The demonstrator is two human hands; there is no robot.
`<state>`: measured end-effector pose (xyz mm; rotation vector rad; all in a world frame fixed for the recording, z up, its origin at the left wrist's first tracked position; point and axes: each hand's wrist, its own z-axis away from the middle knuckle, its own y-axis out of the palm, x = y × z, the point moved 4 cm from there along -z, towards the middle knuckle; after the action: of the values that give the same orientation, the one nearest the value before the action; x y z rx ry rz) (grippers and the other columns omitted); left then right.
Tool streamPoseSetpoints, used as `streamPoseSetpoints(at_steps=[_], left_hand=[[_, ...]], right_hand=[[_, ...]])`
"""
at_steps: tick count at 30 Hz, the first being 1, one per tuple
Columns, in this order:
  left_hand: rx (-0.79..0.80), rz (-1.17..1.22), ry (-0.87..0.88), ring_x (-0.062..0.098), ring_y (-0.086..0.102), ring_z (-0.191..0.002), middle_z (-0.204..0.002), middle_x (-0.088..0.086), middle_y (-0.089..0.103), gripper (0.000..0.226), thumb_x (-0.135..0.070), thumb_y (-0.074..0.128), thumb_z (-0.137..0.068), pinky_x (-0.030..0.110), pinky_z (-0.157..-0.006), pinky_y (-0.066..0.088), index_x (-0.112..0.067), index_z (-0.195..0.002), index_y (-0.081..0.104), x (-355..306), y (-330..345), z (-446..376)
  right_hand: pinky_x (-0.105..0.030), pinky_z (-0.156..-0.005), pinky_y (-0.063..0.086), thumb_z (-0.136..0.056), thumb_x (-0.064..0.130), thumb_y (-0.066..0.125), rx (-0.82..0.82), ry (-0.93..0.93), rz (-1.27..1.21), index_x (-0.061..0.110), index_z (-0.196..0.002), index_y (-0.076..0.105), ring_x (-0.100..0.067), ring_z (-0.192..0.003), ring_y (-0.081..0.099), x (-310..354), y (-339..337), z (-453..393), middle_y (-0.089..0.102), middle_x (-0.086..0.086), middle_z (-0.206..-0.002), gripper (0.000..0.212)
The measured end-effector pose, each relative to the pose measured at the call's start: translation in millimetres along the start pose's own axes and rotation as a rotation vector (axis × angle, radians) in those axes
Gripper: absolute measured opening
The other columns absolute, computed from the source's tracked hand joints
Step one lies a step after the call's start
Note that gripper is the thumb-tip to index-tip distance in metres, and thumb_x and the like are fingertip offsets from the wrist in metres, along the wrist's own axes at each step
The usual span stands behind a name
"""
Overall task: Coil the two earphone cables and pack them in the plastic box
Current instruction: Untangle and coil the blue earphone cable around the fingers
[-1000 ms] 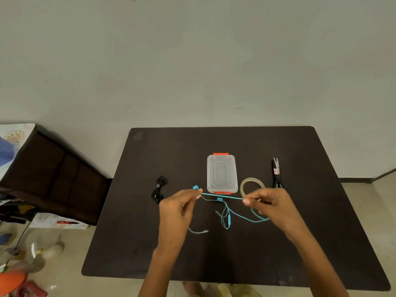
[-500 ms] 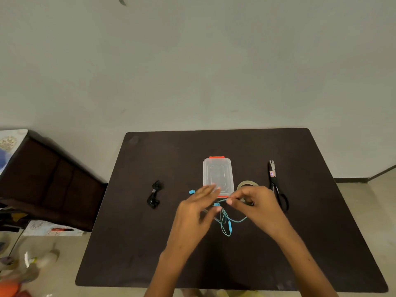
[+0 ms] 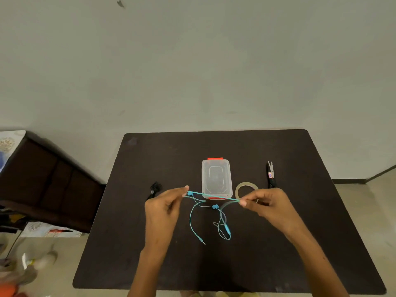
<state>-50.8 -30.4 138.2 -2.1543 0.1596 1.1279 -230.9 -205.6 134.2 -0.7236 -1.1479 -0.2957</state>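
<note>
Left hand: the left hand [image 3: 165,205] pinches one end of the blue earphone cable [image 3: 211,197] between curled fingers [image 3: 186,188], beside an earbud.
Right hand: the right hand [image 3: 271,203] pinches the other end of the taut stretch with its fingers [image 3: 243,203].
Blue earphone cable: a straight run spans the two hands above the table [image 3: 300,243]; thin loops, a second earbud and the plug hang down between them.
Black earphone cable: the black earphone cable [image 3: 154,189] lies bunched on the table, just beyond the left hand.
Plastic box: the plastic box [image 3: 216,179] is clear, rectangular, with red clips at both ends, lid on; the taut cable crosses in front of its near edge.
Around: a tape roll [image 3: 246,187] lies just right of the box, partly hidden by the right hand; black scissors [image 3: 271,177] lie farther right.
Surface: dark, matte, square table.
Room: plain pale wall [image 3: 192,71]; dark wooden furniture [image 3: 42,183] to the left.
</note>
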Motion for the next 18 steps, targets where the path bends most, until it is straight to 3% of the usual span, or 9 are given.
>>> streamPoseSetpoints(at_steps=[4,7,8,10,11,12,13,16,18], left_hand=[[0.050,-0.061,-0.012,0.000,0.065,-0.075,-0.082,0.001,0.074,0.037,0.013,0.069,-0.076,-0.001,-0.066,0.041,-0.010,-0.104,0.071,5.6,1.4,2.4],[0.145,-0.172,-0.036,-0.001,0.054,-0.049,-0.063,0.001,0.070,0.047,0.006,0.068,-0.079,0.002,-0.051,0.035,-0.016,-0.120,0.063,11.0,9.6,5.2],[0.160,-0.216,-0.036,0.002,0.060,-0.054,-0.070,0.004,0.072,0.050,0.005,0.068,-0.079,0.005,-0.053,0.041,-0.017,-0.124,0.060,12.0,11.8,5.4],[0.179,-0.229,0.016,0.013,0.067,-0.101,-0.112,0.006,0.070,0.052,0.002,0.066,-0.081,0.020,-0.082,0.053,-0.016,-0.128,0.056,7.5,19.0,4.6],[0.206,-0.165,0.036,0.014,0.056,-0.120,-0.127,0.003,0.061,0.048,-0.003,0.066,-0.083,0.024,-0.097,0.047,-0.017,-0.128,0.056,0.3,23.7,4.2],[0.242,-0.064,0.043,0.010,0.050,-0.126,-0.132,-0.001,0.057,0.044,-0.009,0.066,-0.085,0.022,-0.103,0.041,-0.019,-0.127,0.058,-9.4,29.2,4.4],[0.278,0.029,0.052,0.006,0.051,-0.124,-0.130,-0.004,0.058,0.040,-0.015,0.068,-0.085,0.019,-0.103,0.040,-0.020,-0.124,0.061,-19.2,35.4,5.0],[0.319,0.153,0.088,-0.001,0.064,-0.102,-0.110,-0.009,0.069,0.026,-0.022,0.069,-0.083,0.019,-0.088,0.052,-0.017,-0.109,0.070,-38.4,47.6,6.2],[0.297,0.154,0.114,-0.001,0.067,-0.090,-0.098,-0.006,0.073,0.019,-0.018,0.069,-0.082,0.019,-0.079,0.055,-0.015,-0.100,0.074,-40.0,46.7,4.8]], right_hand=[[-0.022,-0.068,0.054,-0.077,0.017,0.075,-0.018,0.019,0.033,0.017,-0.081,0.078,-0.012,-0.073,0.069,-10.2,-8.9,-0.8,0.075,0.002,-0.077,0.005],[-0.020,-0.066,0.051,-0.079,0.016,0.074,-0.031,-0.006,0.057,0.017,-0.081,0.077,-0.006,-0.068,0.066,-6.6,-9.1,-2.0,0.074,0.002,-0.076,0.003],[-0.016,-0.062,0.048,-0.079,0.016,0.074,-0.037,-0.015,0.060,0.016,-0.081,0.077,-0.001,-0.063,0.063,-4.3,-9.0,-2.9,0.074,0.001,-0.076,0.003],[-0.011,-0.058,0.046,-0.080,0.015,0.073,-0.039,-0.043,0.071,0.017,-0.080,0.076,0.003,-0.061,0.061,2.1,-6.3,-4.4,0.073,0.000,-0.077,0.003],[-0.014,-0.061,0.049,-0.079,0.017,0.074,-0.030,-0.065,0.088,0.021,-0.078,0.076,-0.001,-0.065,0.064,6.0,-2.9,-4.8,0.073,0.001,-0.077,0.004],[-0.021,-0.065,0.053,-0.078,0.019,0.075,-0.014,-0.085,0.107,0.023,-0.077,0.076,-0.006,-0.069,0.066,9.3,2.6,-5.4,0.072,0.001,-0.077,0.004],[-0.026,-0.066,0.054,-0.078,0.019,0.075,0.007,-0.104,0.120,0.022,-0.077,0.077,-0.010,-0.070,0.067,12.2,9.1,-5.5,0.072,0.001,-0.074,0.004],[-0.011,-0.056,0.044,-0.080,0.010,0.072,0.051,-0.144,0.069,0.010,-0.081,0.076,0.002,-0.056,0.060,21.1,23.7,-5.7,0.069,0.006,-0.068,0.004],[-0.010,-0.056,0.043,-0.081,0.011,0.072,0.054,-0.154,0.050,0.012,-0.081,0.076,0.002,-0.057,0.060,24.1,26.3,-5.8,0.070,0.007,-0.070,0.005]])
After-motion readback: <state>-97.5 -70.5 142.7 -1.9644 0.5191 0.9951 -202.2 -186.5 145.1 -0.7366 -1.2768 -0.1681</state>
